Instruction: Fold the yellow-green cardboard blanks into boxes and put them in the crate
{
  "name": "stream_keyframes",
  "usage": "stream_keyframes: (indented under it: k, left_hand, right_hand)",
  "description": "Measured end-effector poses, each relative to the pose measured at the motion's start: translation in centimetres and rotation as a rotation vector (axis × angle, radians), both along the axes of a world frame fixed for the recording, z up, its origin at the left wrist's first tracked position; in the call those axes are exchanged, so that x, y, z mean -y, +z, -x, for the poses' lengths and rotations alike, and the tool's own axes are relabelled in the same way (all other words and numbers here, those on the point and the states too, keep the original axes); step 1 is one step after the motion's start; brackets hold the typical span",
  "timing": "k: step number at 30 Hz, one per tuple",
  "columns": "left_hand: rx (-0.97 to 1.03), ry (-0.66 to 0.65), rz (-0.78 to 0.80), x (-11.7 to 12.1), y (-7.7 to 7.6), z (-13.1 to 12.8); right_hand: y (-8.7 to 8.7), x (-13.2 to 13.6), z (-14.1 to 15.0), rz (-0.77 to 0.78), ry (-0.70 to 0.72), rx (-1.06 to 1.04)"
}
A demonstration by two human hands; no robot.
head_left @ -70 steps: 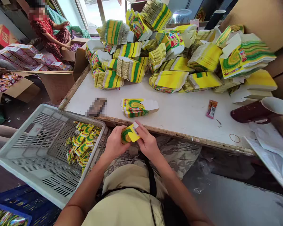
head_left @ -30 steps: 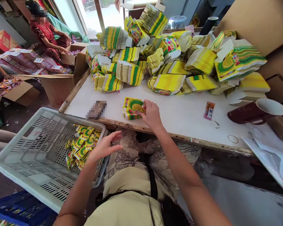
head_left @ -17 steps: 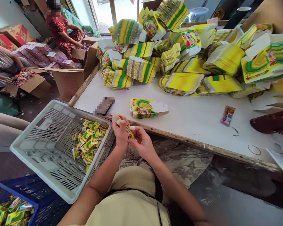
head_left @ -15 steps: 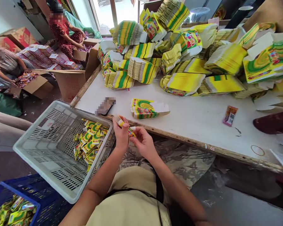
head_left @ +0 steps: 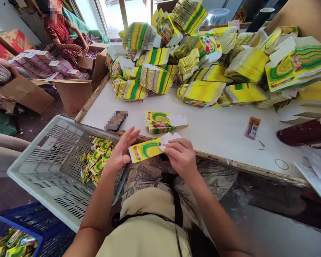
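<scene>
In the head view, my right hand (head_left: pixel 182 155) pinches a flat yellow-and-green printed carton (head_left: pixel 147 149) by its white-flapped end. The carton hangs over my lap, just in front of the table edge. My left hand (head_left: pixel 122 150) is open with fingers spread, close to the carton's far end; whether it touches cannot be made out. A small fanned stack of the same flat cartons (head_left: pixel 159 122) lies on the white table beyond my hands. At my left, a grey plastic crate (head_left: pixel 46 142) holds a heap of small yellow-green packs (head_left: pixel 97 157).
Bundles of flat cartons (head_left: pixel 159 76) are piled along the back of the table (head_left: pixel 211 128). A small sachet (head_left: pixel 253 127), a dark red mug (head_left: pixel 301 132) and a blurred phone-like item (head_left: pixel 116 120) lie on it. A blue crate (head_left: pixel 50 228) stands lower left. Two people sit among boxes beyond.
Half a second ago both hands were closed round a small folded carton. Now that one has left my hands, my left hand has opened, and my right holds a flat carton.
</scene>
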State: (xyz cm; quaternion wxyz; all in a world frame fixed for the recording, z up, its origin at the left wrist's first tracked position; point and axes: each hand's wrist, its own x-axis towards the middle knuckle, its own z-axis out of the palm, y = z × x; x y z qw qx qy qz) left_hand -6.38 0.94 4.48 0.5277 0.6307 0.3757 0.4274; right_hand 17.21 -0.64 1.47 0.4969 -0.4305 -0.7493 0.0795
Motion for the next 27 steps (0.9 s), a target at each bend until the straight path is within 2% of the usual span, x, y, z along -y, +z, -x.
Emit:
stream_keyframes:
  k: [2,4,7,9,10,12,14,17,19,21,24,27]
  left_hand:
    - [-0.27,-0.054,-0.075,0.0,0.9,0.0]
    - [-0.521,-0.099,-0.111,0.3,0.9,-1.1]
    - [-0.681,-0.019,-0.121,1.0,-0.3,-3.3]
    - [-0.713,0.083,-0.171,1.5,-1.3,-4.3]
    - [-0.721,0.118,-0.209,1.8,-1.8,-4.5]
    - [-0.714,0.145,-0.299,2.2,-2.5,-4.8]
    - [-0.691,0.123,-0.398,2.5,-2.9,-4.8]
    - [-0.661,0.051,-0.489,2.8,-3.0,-4.8]
    - [-0.657,0.028,-0.461,2.7,-3.0,-4.7]
    - [-0.678,0.015,-0.381,2.5,-3.1,-4.7]
    - [-0.682,0.0,-0.306,2.0,-3.5,-4.6]
    - [-0.642,0.072,-0.403,1.8,-4.0,-4.6]
  right_hand:
    - [0.1,0.2,-0.2,-0.106,0.051,0.148]
    - [0.1,0.6,0.1,-0.127,0.107,0.178]
    - [-0.3,1.1,1.0,-0.006,0.034,-0.065]
    - [-0.8,1.3,1.6,0.221,-0.017,-0.355]
    - [-1.0,1.4,1.9,0.374,0.01,-0.499]
    - [-1.3,1.4,2.5,0.717,0.175,-0.732]
    - [-1.5,1.3,3.1,0.988,0.372,-0.889]
    - [-1.7,1.1,3.5,1.153,0.508,-0.986]
    - [-1.9,1.1,3.4,1.128,0.511,-0.976]
    - [-2.2,1.3,3.3,1.0,0.481,-0.879]
    - [-2.4,1.8,3.1,0.714,0.398,-0.541]
    - [-2.4,2.0,2.9,0.501,0.341,-0.287]
